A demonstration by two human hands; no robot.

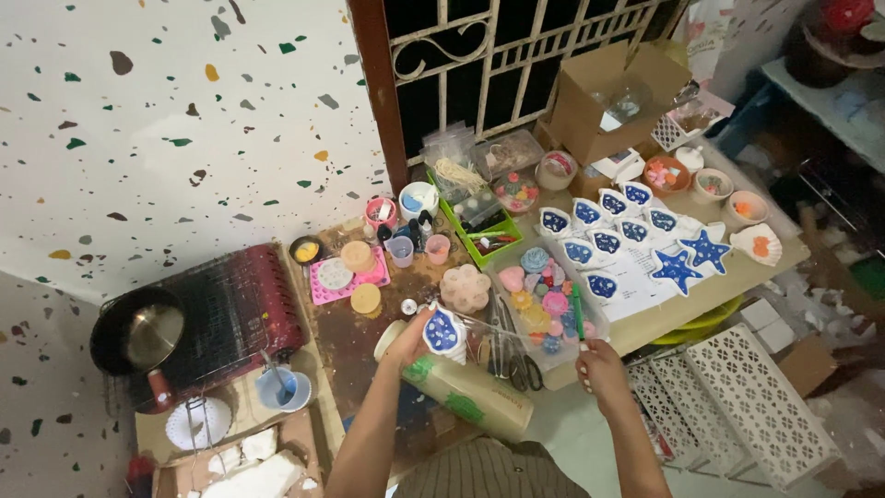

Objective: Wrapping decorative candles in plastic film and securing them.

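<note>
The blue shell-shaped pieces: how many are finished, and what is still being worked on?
About nine shell pieces and two blue stars lie finished on the table. The left hand holds another shell; the right hand holds a green tool. What is left is unclear.

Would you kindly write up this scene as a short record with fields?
Setting: cluttered low table beside a speckled wall, seen from above
Left hand: holds a white shell dish with blue fill
Right hand: holds a green pen-like tool, tip over a clear tray of coloured pieces
Finished row: more blue-filled shells and two blue stars on paper
Left of table: red rack with a black pan
Near body: green-printed cylinder
</note>
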